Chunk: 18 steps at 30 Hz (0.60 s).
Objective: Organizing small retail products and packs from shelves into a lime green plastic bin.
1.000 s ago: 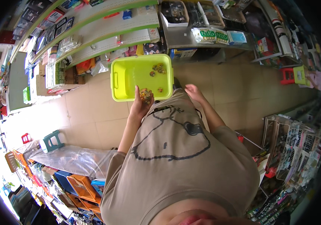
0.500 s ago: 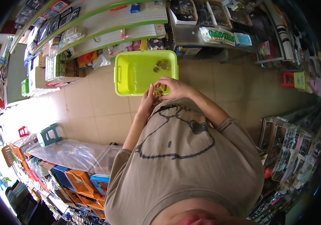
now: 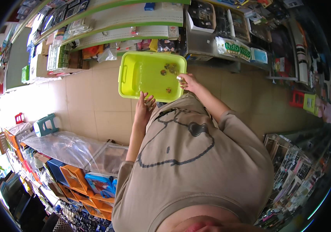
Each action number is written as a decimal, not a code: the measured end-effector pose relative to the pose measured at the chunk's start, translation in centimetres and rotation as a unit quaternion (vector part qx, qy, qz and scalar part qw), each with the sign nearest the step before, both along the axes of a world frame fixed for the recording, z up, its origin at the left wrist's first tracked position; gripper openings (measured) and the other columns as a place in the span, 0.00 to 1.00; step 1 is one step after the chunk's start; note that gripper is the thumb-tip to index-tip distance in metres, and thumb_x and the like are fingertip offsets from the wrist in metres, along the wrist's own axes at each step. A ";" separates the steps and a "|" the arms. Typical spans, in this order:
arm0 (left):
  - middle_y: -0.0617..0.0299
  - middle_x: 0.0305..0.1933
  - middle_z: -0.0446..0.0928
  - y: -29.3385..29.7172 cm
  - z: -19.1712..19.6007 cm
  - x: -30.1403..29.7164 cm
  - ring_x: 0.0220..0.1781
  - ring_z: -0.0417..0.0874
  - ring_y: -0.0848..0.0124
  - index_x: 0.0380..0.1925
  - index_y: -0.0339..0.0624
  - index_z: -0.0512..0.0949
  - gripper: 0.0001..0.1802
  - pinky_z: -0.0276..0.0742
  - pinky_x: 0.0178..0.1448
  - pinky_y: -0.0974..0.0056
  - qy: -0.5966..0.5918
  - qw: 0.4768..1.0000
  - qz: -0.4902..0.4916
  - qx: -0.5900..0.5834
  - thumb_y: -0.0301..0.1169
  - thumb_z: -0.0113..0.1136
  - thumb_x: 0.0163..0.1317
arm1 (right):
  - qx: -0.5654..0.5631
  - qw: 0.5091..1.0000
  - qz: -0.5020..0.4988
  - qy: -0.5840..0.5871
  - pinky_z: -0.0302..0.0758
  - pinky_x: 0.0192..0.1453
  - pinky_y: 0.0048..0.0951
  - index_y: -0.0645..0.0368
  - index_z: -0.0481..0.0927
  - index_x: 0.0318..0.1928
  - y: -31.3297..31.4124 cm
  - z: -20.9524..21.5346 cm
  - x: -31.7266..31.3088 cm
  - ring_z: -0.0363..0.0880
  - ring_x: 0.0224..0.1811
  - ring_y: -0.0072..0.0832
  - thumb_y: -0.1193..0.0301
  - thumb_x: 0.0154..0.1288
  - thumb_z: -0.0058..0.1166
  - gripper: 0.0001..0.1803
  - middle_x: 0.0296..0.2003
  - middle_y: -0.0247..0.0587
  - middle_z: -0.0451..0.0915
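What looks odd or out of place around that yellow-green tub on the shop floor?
The yellow-green tub sits on the tiled floor in the aisle, not on a shelf, holding only a few small brownish pieces. Nothing looks spilled or broken.

bin (image 3: 142, 75): lime green | shirt (image 3: 196, 162): tan, dark line drawing | floor (image 3: 92, 100): beige tiles

Floor: I see large beige square tiles (image 3: 92, 96) with thin dark joints, bare across the aisle.
Far shelving: long green-edged white shelves (image 3: 134, 17) packed with small packaged goods run along the top.
Left side: a clear plastic sheet (image 3: 68, 147) covers low orange and blue plastic bins (image 3: 76, 176); a small teal plastic stool (image 3: 45, 124) stands near them.
Right side: crowded display racks (image 3: 301, 170).
Light: strong brightness at my far left edge.
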<state>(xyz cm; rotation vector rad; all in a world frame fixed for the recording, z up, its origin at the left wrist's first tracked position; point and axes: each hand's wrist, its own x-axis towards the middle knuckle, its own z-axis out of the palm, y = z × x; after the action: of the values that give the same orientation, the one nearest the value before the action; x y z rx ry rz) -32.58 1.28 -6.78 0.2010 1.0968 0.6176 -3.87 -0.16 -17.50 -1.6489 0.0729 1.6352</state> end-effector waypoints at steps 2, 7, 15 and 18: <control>0.58 0.45 0.74 0.0 0.1 0.1 0.44 0.78 0.68 0.57 0.47 0.68 0.28 0.77 0.52 0.63 -0.003 1.000 0.018 -0.011 0.56 0.54 0.69 | -0.053 0.997 -0.030 0.051 0.77 0.38 0.35 0.50 0.76 0.34 1.1 -2.0 0.4 0.76 0.34 0.26 0.61 0.58 0.67 0.12 0.32 0.31 0.74; 0.60 0.43 0.74 -0.3 -0.6 0.5 0.43 0.77 0.68 0.56 0.46 0.67 0.28 0.76 0.49 0.65 -0.048 0.995 0.084 -0.031 0.55 0.56 0.69 | -0.075 0.997 -0.006 -0.001 0.76 0.35 0.35 0.50 0.76 0.37 4.4 -6.5 1.1 0.76 0.32 0.30 0.59 0.58 0.67 0.15 0.33 0.33 0.75; 0.61 0.42 0.75 -0.2 0.0 1.2 0.44 0.77 0.69 0.56 0.45 0.68 0.29 0.76 0.50 0.65 -0.031 0.992 0.112 -0.042 0.55 0.56 0.68 | -0.113 0.989 0.004 -0.099 0.75 0.35 0.37 0.52 0.73 0.44 7.8 -9.1 1.7 0.79 0.34 0.32 0.57 0.60 0.64 0.19 0.44 0.39 0.76; 0.60 0.42 0.75 -0.1 -1.4 0.8 0.44 0.77 0.68 0.55 0.45 0.68 0.28 0.76 0.52 0.63 -0.073 0.990 0.117 -0.036 0.55 0.55 0.69 | -0.082 0.992 0.076 -0.055 0.76 0.36 0.34 0.53 0.74 0.45 7.3 -7.5 1.6 0.80 0.36 0.31 0.58 0.62 0.62 0.18 0.44 0.38 0.77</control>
<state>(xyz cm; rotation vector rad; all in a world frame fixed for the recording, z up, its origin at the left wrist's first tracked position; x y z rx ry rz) -31.81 1.16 -8.18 -0.0360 1.0061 0.7876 -2.31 7.09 -25.04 -1.9073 0.0259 1.6841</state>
